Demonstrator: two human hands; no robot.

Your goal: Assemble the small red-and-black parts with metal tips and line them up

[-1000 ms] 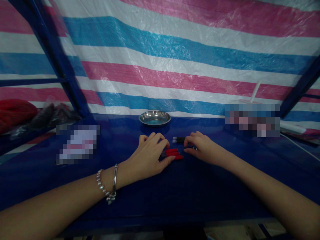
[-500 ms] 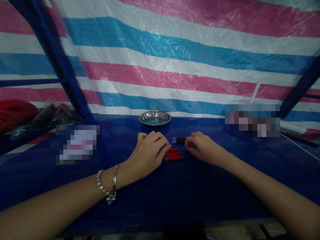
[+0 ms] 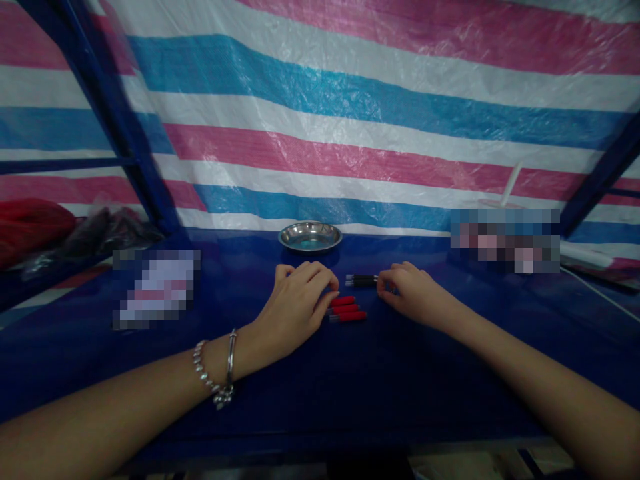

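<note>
My left hand [image 3: 297, 303] rests palm down on the blue table, fingers curled and thumb bent in toward them. Its thumb lies at the left end of three red pens [image 3: 349, 309], set side by side, and hides part of the farthest one. My right hand [image 3: 413, 290] is closed, its fingers curled to the thumb, close to the right end of black pens [image 3: 361, 281]. The black pens lie just beyond the red ones, their pale tips to the left. Whether either hand holds anything between its fingertips is hidden.
A round steel dish [image 3: 310, 238] stands at the table's [image 3: 320, 393] back edge, before a striped plastic sheet [image 3: 320, 120]. Blurred-out items lie left [image 3: 160, 287] and right [image 3: 505, 241]. A white cable [image 3: 600, 293] runs along the right. Blue frame posts [image 3: 125, 153] rise at both sides.
My right hand has shifted slightly to the right, so more of the black pens' right ends shows. My left hand has barely moved, its thumb drawn back a little. The pens lie as before.
</note>
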